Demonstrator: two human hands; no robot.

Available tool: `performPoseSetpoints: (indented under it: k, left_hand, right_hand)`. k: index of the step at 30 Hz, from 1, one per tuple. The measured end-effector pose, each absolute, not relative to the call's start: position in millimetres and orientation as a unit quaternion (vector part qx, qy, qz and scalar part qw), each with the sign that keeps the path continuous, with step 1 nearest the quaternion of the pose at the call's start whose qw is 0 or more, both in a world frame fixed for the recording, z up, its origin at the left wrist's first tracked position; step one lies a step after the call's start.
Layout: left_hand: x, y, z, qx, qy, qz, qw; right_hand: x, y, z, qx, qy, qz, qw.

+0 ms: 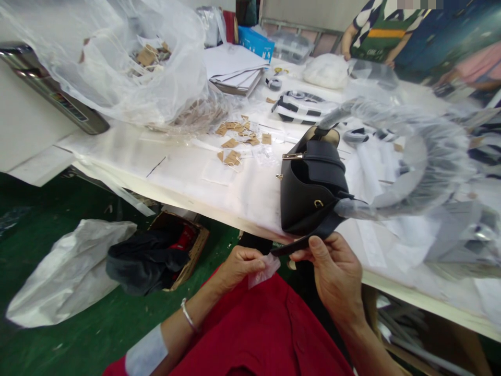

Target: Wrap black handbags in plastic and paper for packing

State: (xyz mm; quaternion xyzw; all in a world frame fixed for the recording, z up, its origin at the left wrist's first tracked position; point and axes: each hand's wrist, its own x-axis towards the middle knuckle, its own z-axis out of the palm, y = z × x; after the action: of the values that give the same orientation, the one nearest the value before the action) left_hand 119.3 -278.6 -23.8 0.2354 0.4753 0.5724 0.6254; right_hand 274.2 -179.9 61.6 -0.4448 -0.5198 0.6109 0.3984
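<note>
A black handbag lies tilted at the table's front edge, its padded handle wrapped in clear plastic film. From it a black strap reaches over the edge toward me. My right hand is closed on this strap, thumb on top. Beside the strap's end, my left hand pinches a small piece of clear plastic. Whether the plastic touches the strap tip, I cannot tell. Brown paper tags with strings lie scattered left of the handbag.
A large clear bag with more tags stands at the left, near a metallic flask. Stacked papers and a blue box are behind. Below is a cardboard box with dark cloth. Another person stands across the table.
</note>
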Motion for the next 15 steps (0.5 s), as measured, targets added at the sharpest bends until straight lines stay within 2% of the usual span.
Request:
performPoseSetpoints:
  k: [8, 15]
  left_hand:
    - [119, -276, -28, 0.216, 0.505, 0.608, 0.573]
    - [121, -274, -11, 0.261, 0.520, 0.593, 0.556]
  right_hand:
    - [278, -180, 58, -0.444, -0.517, 0.624, 0.384]
    - [280, -178, 58, -0.456, -0.534, 0.612, 0.363]
